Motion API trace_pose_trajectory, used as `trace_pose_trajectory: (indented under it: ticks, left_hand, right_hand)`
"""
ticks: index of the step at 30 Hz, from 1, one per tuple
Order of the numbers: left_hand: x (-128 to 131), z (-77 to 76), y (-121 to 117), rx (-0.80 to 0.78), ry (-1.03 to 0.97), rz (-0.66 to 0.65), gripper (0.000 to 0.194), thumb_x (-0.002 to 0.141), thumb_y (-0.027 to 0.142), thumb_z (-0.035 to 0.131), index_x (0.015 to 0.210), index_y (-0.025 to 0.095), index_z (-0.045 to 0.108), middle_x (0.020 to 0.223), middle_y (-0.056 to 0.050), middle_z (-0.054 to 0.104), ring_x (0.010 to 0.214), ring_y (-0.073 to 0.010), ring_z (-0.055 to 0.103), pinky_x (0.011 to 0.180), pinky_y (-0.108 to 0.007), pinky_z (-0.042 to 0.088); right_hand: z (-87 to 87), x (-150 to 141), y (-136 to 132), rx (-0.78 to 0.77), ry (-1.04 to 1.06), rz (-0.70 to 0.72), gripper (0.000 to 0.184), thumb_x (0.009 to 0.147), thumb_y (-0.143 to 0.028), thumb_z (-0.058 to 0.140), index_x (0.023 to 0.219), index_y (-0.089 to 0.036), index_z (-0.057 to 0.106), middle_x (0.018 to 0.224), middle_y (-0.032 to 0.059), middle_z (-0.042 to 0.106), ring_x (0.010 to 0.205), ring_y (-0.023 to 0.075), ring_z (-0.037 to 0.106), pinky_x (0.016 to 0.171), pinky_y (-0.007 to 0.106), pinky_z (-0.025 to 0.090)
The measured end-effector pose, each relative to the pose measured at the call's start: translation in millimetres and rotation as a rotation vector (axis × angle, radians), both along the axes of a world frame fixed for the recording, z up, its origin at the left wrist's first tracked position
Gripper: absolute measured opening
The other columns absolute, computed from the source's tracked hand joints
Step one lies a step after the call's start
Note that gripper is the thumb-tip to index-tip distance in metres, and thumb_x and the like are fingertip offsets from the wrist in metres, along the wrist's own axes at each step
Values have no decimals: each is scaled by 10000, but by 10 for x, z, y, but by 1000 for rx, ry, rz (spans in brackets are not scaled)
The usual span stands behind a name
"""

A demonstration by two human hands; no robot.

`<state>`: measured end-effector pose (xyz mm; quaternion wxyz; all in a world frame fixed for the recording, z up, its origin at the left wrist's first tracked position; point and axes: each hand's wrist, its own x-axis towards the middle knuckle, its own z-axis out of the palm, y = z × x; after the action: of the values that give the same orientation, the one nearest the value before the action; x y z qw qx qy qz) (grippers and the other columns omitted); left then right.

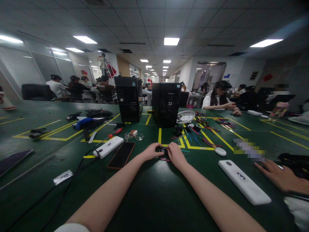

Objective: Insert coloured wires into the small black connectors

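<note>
Both my hands meet over the green table (154, 199), straight ahead of me. Fingers of my left hand (152, 152) close on the left side of a small black part (164, 150). My right hand (176, 154) grips the same part from the right, its fingers bent over it. What kind of part it is cannot be made out; short red and green wire ends show beside it. Just right of my hands lies a spread of coloured wires (193, 135) with black connectors. A phone (122, 155) rests left of my left forearm.
Two black computer towers (166, 103) stand beyond my hands, with a white basket (185, 116) beside them. White power banks (108, 147) lie on both sides, with a red screwdriver (115, 132) and glasses (138, 137) at left. Another person's hand (282, 174) is at right.
</note>
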<state>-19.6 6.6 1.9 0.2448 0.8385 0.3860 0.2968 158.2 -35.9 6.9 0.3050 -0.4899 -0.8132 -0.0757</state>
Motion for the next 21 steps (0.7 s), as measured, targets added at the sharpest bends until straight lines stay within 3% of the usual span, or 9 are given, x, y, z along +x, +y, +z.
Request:
trace_pose_trajectory:
  ticks: [7, 16, 21]
  left_hand:
    - [2, 4, 5, 2, 0, -5, 401, 667, 326, 675, 1014, 145, 586, 1007, -83, 605, 928, -220, 563, 839, -333, 436]
    - [20, -8, 2, 20, -48, 42, 434, 676, 226, 639, 1094, 144, 552, 1076, -93, 593, 995, -222, 545, 900, -347, 413]
    - [30, 11, -23, 115, 30, 27, 274, 687, 233, 624, 946, 146, 604, 975, -80, 610, 925, -227, 551, 855, -355, 422]
  right_hand:
    - [66, 68, 14, 42, 258, -35, 113, 822, -126, 376, 810, -173, 478, 830, 55, 489, 812, 173, 465, 739, 303, 398]
    - [127, -151, -225, -47, -64, 234, 79, 798, -156, 456, 797, -174, 532, 837, 48, 541, 833, 163, 483, 768, 300, 390]
    - [167, -188, -269, -39, -41, 200, 194, 810, -176, 449, 982, -175, 540, 948, 76, 552, 915, 183, 486, 820, 334, 373]
